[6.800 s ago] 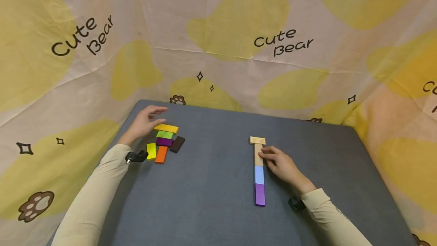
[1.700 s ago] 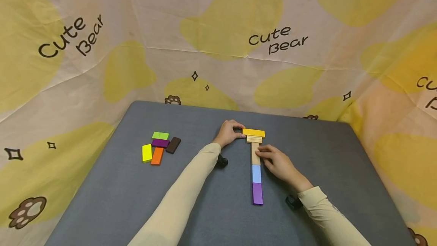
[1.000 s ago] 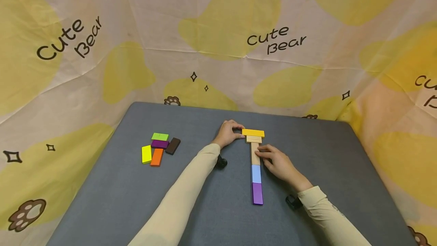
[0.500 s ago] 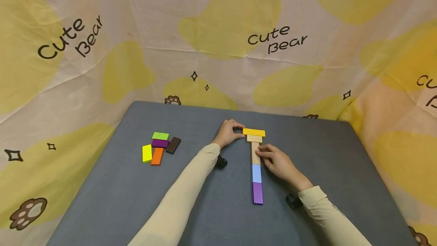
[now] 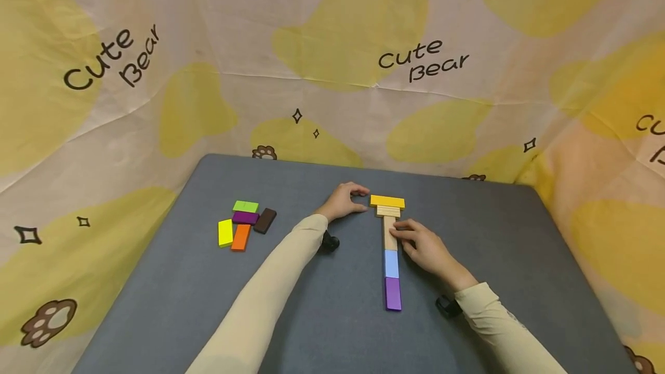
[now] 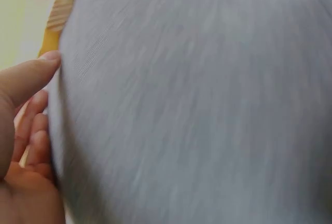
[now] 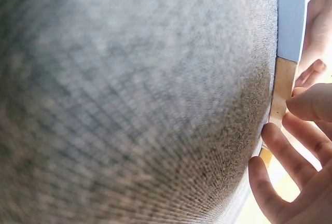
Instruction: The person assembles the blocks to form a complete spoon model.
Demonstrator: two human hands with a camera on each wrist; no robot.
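A column of wooden blocks lies on the table, seen in the head view. At its far end, an orange-yellow block (image 5: 387, 201) lies crosswise against a ridged natural-wood block (image 5: 388, 211). Below these, a plain wood block (image 5: 389, 233), a light blue block (image 5: 391, 264) and a purple block (image 5: 393, 294) run toward the near side. My left hand (image 5: 342, 200) is just left of the orange-yellow block, thumb and fingers apart, holding nothing. My right hand (image 5: 427, 250) touches the plain wood block with its fingertips and thumb; the right wrist view shows its other fingers (image 7: 290, 156) spread.
On the left of the grey table (image 5: 312, 281) lie a green block (image 5: 246, 206), a dark purple block (image 5: 246, 217), a dark brown block (image 5: 265, 221), a bright yellow block (image 5: 225, 233) and an orange block (image 5: 241, 238). A printed cloth (image 5: 332, 27) hangs behind the table.
The orange-yellow block came from the left group to the column's far end in my left hand. That hand has now let go and drawn slightly left. My right hand stays at the plain wood block.
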